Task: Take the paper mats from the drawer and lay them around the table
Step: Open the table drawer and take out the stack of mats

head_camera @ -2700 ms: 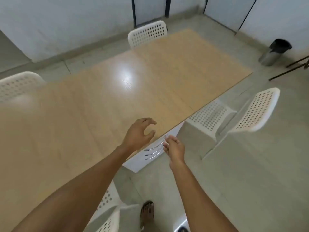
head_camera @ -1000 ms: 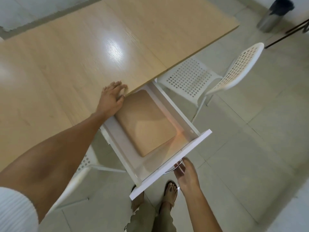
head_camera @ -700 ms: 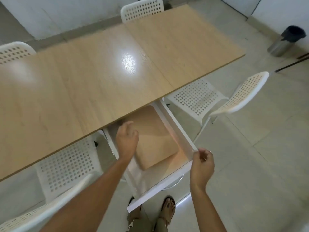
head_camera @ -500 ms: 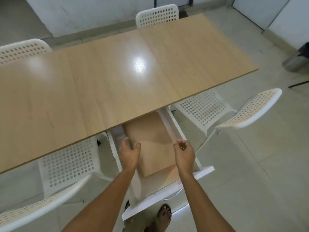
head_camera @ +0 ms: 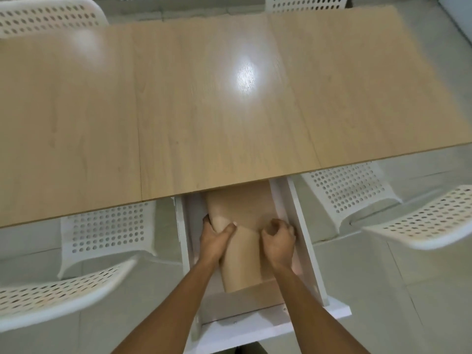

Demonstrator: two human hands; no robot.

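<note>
The long wooden bench (head_camera: 229, 103) fills most of the room from where I stand, its pale grain top made of panels joined edge to edge, with a bright patch of light glaring off the middle one. White perforated chairs ring it: one (head_camera: 107, 226) tucked under the near edge on the left, another (head_camera: 352, 190) under the near edge on the right, a third (head_camera: 434, 218) standing out on the tiled floor (head_camera: 396, 290) at the far right, and one (head_camera: 51, 16) beyond the far left corner. A further chair back (head_camera: 58, 297) sits blurred in the near left foreground.

Below the bench's near edge a white drawer (head_camera: 301, 238) is pulled out toward the person, its front panel nearest their body. Inside lies the stack of brown paper mats (head_camera: 242, 208), its far end running back under the bench top. The near part of the stack is raised off the drawer floor, bowing upward between the hands.

The left hand (head_camera: 217, 238) grips the stack's left edge, thumb on top and fingers (head_camera: 207, 219) curled underneath. The right hand (head_camera: 278, 241) is clenched at the right side of the mats, its fingers (head_camera: 273, 224) curled on the top sheet near the drawer's right wall. Both forearms reach in from the bottom of the view.
</note>
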